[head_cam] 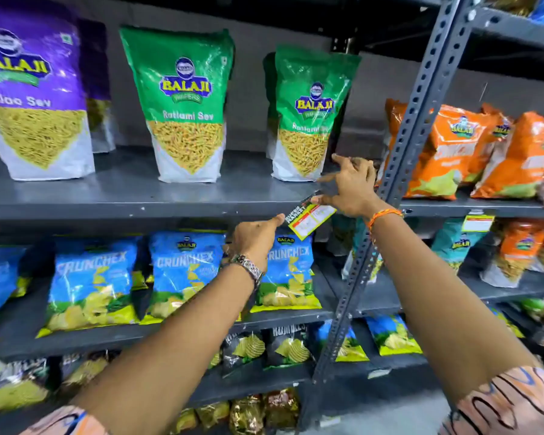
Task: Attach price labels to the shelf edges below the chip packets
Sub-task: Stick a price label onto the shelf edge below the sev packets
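A yellow-edged price label [311,220] hangs tilted in front of the grey shelf edge [139,210], below the right green Ratlami Sev packet [308,114]. My right hand [350,187] pinches the label's upper right end with thumb and forefinger, its other fingers spread. My left hand [254,238] holds the label's lower left corner with its fingertips. A second green packet [184,105] and a purple sev packet [33,95] stand further left on the same shelf.
Blue Crunchex packets [91,287] fill the shelf below. A perforated grey upright [399,171] stands just right of my hands. Beyond it lie orange packets [453,152], and a label [477,223] is fixed on that shelf's edge.
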{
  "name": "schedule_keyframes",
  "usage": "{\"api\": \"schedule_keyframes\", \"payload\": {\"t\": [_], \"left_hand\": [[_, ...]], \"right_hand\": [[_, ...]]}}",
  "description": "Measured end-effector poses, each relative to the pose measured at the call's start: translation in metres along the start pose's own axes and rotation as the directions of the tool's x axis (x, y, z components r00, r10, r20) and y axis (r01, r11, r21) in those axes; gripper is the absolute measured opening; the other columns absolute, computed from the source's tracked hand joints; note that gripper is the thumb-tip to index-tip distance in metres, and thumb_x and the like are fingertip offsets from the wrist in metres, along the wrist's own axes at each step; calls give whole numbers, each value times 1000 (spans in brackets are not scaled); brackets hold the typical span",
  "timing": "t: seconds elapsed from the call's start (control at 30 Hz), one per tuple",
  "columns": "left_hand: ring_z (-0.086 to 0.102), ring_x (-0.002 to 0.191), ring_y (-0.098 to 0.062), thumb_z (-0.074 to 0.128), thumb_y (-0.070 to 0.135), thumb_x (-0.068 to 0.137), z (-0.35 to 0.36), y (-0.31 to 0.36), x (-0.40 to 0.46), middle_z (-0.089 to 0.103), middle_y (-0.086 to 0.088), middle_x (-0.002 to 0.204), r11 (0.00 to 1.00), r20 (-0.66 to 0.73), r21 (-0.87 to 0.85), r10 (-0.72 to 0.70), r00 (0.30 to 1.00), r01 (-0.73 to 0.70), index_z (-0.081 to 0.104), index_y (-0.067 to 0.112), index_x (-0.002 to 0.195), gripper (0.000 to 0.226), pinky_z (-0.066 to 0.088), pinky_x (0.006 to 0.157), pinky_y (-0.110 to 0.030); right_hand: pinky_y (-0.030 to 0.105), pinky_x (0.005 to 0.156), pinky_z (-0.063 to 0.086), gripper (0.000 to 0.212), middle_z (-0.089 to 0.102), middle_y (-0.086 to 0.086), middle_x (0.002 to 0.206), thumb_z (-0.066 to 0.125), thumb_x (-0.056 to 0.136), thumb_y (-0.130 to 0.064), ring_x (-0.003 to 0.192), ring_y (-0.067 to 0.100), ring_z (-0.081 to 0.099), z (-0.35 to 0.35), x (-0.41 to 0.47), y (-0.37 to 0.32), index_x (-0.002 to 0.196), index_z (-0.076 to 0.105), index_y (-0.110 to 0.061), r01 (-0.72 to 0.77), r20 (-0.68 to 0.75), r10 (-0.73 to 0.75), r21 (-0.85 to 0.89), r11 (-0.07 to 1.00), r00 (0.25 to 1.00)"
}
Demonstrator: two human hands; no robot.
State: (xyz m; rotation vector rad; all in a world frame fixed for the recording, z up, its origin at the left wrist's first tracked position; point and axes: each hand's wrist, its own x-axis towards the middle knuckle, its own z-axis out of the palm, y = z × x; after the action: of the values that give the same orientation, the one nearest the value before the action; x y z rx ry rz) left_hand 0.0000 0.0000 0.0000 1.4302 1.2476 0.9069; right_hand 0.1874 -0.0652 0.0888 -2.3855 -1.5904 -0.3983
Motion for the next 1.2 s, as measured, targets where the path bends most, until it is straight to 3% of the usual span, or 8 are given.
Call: {"api": "schedule_keyframes", "payload": {"t": [0.1, 0.2, 0.33, 0.47, 0.53, 0.73, 1.07, 1.2], "left_hand": [[65, 98, -34, 81, 73, 55, 19, -7, 14, 73, -4, 82, 989, 113, -150, 9, 994, 8, 74, 14, 67, 61, 44, 109, -49], [69, 109, -30, 78, 90, 29, 51, -27, 47, 78, 8, 79, 963, 118, -265, -10, 993, 41, 81, 36, 70, 68, 50, 105, -51], [42, 116, -25, 80, 66, 69, 44, 2, 10, 70, 11, 76, 969, 13, -237, -62, 998, 64, 78, 40, 81, 28, 32, 105, -35], [45, 118, -30, 79, 64, 72, 53, -5, 11, 63, 23, 66, 979, -81, -204, -28, 996, 11, 68, 59, 64, 14, 37, 109, -46], [41, 111, -27, 79, 63, 74, 56, -6, 10, 63, 24, 66, 984, -131, -178, 7, 991, -31, 70, 51, 69, 15, 39, 105, -46], [37, 116, -30, 76, 66, 75, 53, -1, 10, 64, 6, 117, 996, -249, 90, 51, 967, -29, 79, 45, 90, 27, 28, 94, -48], [43, 118, -30, 74, 69, 72, 47, 14, 2, 63, 5, 113, 956, -352, 293, 131, 927, -24, 79, 46, 86, 27, 34, 94, -47], [42, 119, -30, 76, 63, 75, 47, 18, -11, 58, 7, 116, 867, -382, 485, 330, 863, -117, 79, 41, 88, 25, 21, 84, -43]], "right_hand": [[66, 119, 1, 45, 23, 6, 164, 75, 84, -54, 147, 46, 11, 4, 4, 4, 126, 69, -36, 30, 19, -29, -45, 999, 999], [67, 119, -4, 35, 30, 3, 162, 77, 83, -50, 146, 43, 13, 11, 10, 7, 112, 76, -30, 78, -30, -78, -2, 997, 996], [66, 119, -9, 30, 38, -2, 157, 83, 78, -47, 146, 39, 16, 18, 17, 16, 100, 81, -27, 126, -106, -120, 46, 991, 987], [63, 119, -12, 26, 41, -7, 155, 86, 72, -48, 145, 36, 18, 23, 17, 19, 92, 81, -32, 165, -154, -143, 145, 975, 978], [61, 120, -12, 23, 42, -9, 153, 86, 72, -47, 145, 33, 19, 24, 17, 20, 88, 80, -32, 173, -178, -142, 176, 969, 974], [61, 119, -16, 20, 45, -12, 150, 85, 75, -46, 145, 32, 19, 28, 10, 17, 86, 79, -30, 155, -241, -107, 191, 969, 965], [68, 117, -13, 8, 40, -4, 152, 80, 75, -37, 148, 41, 15, 56, -21, 12, 73, 72, -39, 6, -382, 119, 310, 951, 917], [62, 118, -19, 16, 36, -5, 155, 82, 77, -37, 149, 37, 10, 73, -37, 13, 69, 68, -37, -65, -368, 282, 504, 862, 886]]}}
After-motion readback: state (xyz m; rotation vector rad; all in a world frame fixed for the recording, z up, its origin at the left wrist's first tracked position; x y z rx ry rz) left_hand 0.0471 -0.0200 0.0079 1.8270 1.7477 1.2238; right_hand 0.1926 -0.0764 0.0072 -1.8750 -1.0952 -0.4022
